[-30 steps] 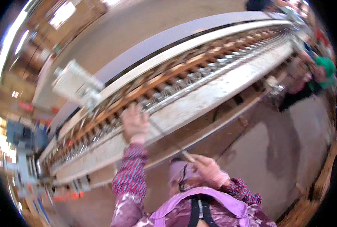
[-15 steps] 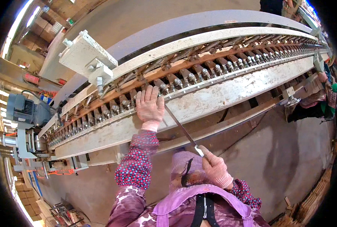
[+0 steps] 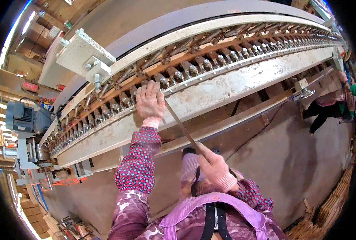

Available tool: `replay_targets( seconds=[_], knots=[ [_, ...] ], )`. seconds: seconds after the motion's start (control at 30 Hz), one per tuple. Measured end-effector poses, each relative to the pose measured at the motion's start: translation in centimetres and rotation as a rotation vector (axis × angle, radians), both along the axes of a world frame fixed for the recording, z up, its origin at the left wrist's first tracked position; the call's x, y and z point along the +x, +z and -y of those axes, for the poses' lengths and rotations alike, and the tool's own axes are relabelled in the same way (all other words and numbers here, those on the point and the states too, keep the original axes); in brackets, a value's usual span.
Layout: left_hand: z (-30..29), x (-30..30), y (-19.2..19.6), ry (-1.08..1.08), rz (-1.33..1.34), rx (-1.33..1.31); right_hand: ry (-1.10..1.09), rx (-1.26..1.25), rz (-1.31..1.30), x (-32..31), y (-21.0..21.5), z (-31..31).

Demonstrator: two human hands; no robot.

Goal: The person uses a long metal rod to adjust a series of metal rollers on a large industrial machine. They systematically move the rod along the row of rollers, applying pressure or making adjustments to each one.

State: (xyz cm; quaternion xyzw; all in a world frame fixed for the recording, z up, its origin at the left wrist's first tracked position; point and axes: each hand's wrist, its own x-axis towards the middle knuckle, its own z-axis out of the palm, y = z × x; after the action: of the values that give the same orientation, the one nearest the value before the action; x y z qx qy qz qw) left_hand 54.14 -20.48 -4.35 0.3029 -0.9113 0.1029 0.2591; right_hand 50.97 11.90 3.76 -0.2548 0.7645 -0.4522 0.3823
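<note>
My gloved left hand [image 3: 150, 103] lies flat on the front edge of a long pale machine beam [image 3: 230, 86], fingers stretched toward a row of spring-loaded bolts [image 3: 178, 75]. In my gloved right hand [image 3: 217, 168], in front of the beam, is a long thin metal bar [image 3: 182, 127]. It slants up and left, and its far end meets the beam's edge beside my left hand. The fingers wrap the near end, so its handle is hidden. I cannot tell whether my left fingers touch the bar's tip.
A white block bracket [image 3: 84, 56] stands on the beam's far side. At the left end is a grey motor [image 3: 28, 116] with orange hoses. A lower rail [image 3: 234, 123] runs between me and the beam. Cloths [image 3: 330, 102] hang at the right; stacked wood strips [image 3: 330, 200] lie lower right.
My right hand has moved up and left, nearer the beam, and less of the bar shows; its pale part by the hand is now hidden. My left hand stays on the same spot.
</note>
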Motion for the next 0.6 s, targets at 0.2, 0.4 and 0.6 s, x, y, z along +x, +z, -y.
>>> replay_targets(
  seconds=[0.2,0.4,0.6],
  knots=[
    [0.0,0.4,-0.9,0.088,0.094,-0.029,0.098,0.104,-0.114,-2.8,1.2,-1.5],
    [-0.5,-0.6,0.8,0.08,0.135,0.061,0.052,0.031,-0.077,-2.7,-0.4,2.5],
    [-0.5,0.2,0.9,-0.035,-0.037,0.072,0.004,0.043,0.02,-1.5,0.6,1.6]
  ],
)
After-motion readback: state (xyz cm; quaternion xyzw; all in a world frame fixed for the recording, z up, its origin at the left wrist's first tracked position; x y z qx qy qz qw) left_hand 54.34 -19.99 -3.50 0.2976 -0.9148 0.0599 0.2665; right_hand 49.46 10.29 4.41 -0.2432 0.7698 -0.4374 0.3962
